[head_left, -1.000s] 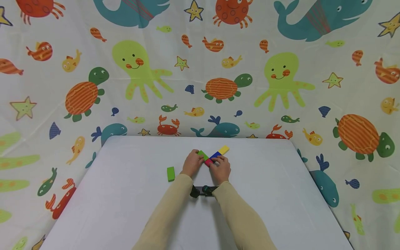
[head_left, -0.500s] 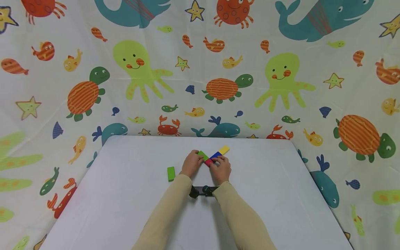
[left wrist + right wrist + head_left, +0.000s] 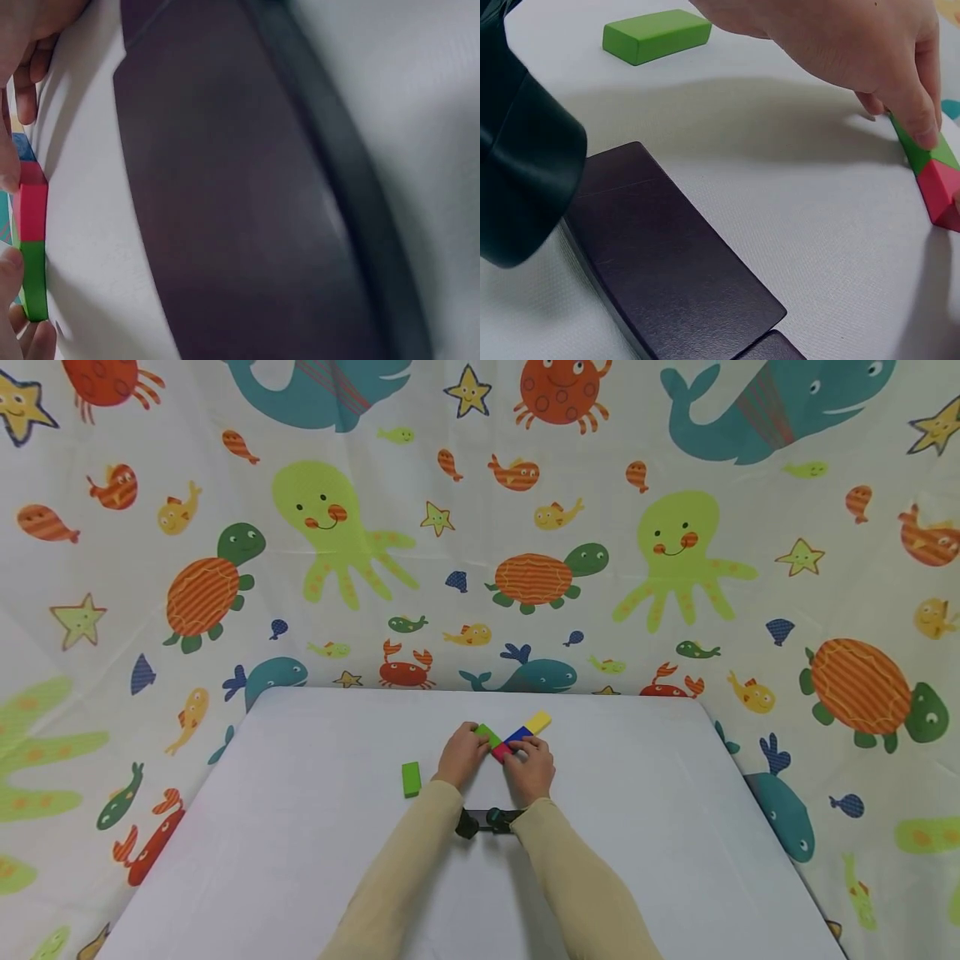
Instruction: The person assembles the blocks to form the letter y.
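Small coloured blocks meet in a V on the white table. A green block (image 3: 487, 734) forms the left arm and a red block (image 3: 501, 752) the corner. A blue block (image 3: 519, 736) and a yellow block (image 3: 538, 722) make up the right arm. My left hand (image 3: 461, 756) grips the green block, its thumb on the near side in the right wrist view. My right hand (image 3: 531, 771) pinches the red block by the corner, fingertips close to the blue one. In the left wrist view, the red block (image 3: 32, 212) and green block (image 3: 34, 279) touch end to end.
A separate green block (image 3: 411, 779) lies left of my left hand. Flat dark blocks (image 3: 675, 255) lie on the table below my wrists, partly hidden by dark wrist-worn devices (image 3: 467, 823). A sea-animal cloth (image 3: 457, 510) hangs behind the table.
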A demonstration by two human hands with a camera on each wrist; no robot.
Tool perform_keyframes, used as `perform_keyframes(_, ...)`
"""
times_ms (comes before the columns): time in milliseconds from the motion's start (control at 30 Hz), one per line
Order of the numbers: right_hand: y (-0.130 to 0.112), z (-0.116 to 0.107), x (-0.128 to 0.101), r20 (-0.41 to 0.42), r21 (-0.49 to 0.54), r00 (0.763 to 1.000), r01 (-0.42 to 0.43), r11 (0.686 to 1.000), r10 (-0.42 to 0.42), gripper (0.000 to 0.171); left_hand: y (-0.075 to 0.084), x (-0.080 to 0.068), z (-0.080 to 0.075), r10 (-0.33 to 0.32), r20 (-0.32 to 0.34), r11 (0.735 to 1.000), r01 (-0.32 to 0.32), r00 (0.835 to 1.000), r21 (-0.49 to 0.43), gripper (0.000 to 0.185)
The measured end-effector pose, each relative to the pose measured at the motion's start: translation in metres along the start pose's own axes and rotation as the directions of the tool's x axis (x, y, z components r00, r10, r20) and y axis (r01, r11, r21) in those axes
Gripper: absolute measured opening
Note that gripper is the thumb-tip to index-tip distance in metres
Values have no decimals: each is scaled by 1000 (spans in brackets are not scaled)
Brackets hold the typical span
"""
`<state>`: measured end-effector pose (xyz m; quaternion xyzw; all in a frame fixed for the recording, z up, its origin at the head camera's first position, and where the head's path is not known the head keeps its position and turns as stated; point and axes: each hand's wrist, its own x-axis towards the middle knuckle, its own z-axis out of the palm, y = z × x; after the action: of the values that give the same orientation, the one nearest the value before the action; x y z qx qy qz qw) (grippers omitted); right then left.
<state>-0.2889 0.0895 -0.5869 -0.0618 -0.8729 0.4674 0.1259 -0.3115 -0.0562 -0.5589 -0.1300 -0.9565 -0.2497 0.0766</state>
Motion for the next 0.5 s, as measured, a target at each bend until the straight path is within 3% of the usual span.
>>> perform_keyframes(133,-2,1,-1,-5,4,1000,22,1000,-22,24,-2,-2,-3,5,-4,1000,-5,1000,3,22)
perform_keyframes(233,-2,2,-1,-4,-10,1000,29,1000,-29,24,-2,-2,-8,8,35,1000,-8,999,7,23)
perform_keyframes(333,-2,2,-1,-5,-13,1000,25,1000,-25,24,-5,-1,-20,27,125,999,-31,992,30,27)
perform_keyframes(500,-2,1,-1,-2,10,1000,8,1000,-8,24,-23,-1,-54,38,311,997,-58,950,53,36)
